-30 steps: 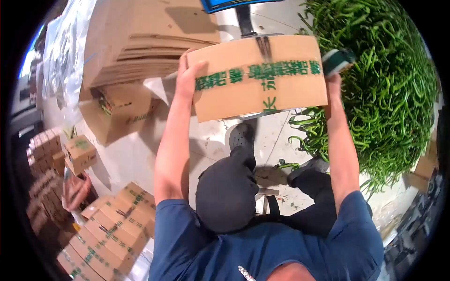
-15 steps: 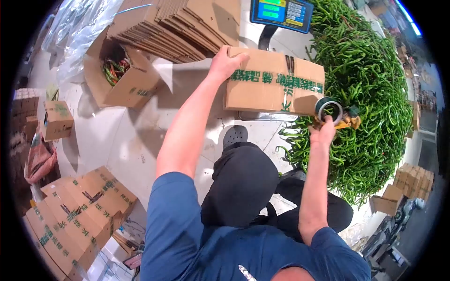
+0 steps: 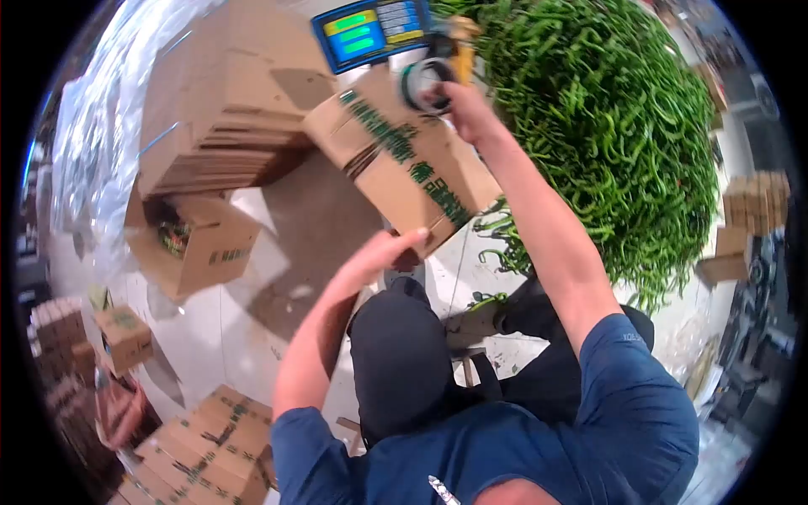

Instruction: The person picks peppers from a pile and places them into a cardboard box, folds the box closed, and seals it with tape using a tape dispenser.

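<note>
A cardboard box [image 3: 383,172] with green printing is turned at a slant in front of me. My left hand [image 3: 391,251] grips its near corner, with some fingers hidden by the box. At the far end of the box, my right hand [image 3: 470,114] is closed on a tape dispenser [image 3: 463,55], which has a yellow part and a large tape roll. The dispenser is slightly blurred. Just behind the box stands a scale display [image 3: 370,34] with lit green digits.
A large heap of green chili peppers [image 3: 598,143] lies on the right. Flattened cardboard [image 3: 227,93] is stacked at the left, beside an open box [image 3: 215,252] with peppers inside. Printed boxes [image 3: 206,446] stand at lower left. My legs are below the box.
The box has swung from nearly level to a slant. My left hand has moved from its far left corner to the near corner. My right hand has carried the tape dispenser up to the far end.
</note>
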A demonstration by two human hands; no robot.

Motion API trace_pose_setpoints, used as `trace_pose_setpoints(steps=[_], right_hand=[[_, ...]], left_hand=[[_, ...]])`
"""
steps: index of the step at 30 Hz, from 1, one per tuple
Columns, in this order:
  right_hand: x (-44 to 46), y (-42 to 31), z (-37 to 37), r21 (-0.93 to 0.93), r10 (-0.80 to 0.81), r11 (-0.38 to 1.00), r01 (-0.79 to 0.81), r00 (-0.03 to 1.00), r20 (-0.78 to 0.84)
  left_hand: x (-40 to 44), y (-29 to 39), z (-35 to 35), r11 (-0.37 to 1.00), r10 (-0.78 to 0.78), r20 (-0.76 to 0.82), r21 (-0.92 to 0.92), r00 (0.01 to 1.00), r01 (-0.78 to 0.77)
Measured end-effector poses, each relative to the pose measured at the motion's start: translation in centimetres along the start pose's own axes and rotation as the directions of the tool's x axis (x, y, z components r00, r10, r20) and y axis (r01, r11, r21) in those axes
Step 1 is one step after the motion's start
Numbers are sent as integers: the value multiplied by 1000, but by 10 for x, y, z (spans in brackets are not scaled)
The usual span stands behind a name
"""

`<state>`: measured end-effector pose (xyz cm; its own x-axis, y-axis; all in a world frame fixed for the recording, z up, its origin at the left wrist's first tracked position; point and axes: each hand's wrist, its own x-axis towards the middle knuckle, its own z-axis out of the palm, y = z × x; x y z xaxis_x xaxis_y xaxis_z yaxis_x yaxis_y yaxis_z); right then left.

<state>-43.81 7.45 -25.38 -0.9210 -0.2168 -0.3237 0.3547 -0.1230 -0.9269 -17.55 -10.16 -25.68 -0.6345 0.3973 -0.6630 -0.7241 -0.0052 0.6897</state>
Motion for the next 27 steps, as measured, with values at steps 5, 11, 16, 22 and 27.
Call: trace_pose_setpoints(steps=[5,11,16,22,27], right_hand=[[-96,-65,-22,-138,-185,966,218,958,217],[-160,-37,-165,11,-234,971,239,960,-156],[-172,66,-237,225,136,974,-38,887,-441],[-151,100,-241,-12,180,982,-190,945,-272],[-98,77,-251,-126,146,978,-167,976,-162]], left_hand=[[81,16,67,904,-8,129,-423,992,63],[151,40,89,936,169,148,-333,975,-112],[106,89,99,875,260,204,362,944,-320],[36,158,-32,504,791,-360,841,495,-195],[65,135,-39,-187,790,73,974,608,125]])
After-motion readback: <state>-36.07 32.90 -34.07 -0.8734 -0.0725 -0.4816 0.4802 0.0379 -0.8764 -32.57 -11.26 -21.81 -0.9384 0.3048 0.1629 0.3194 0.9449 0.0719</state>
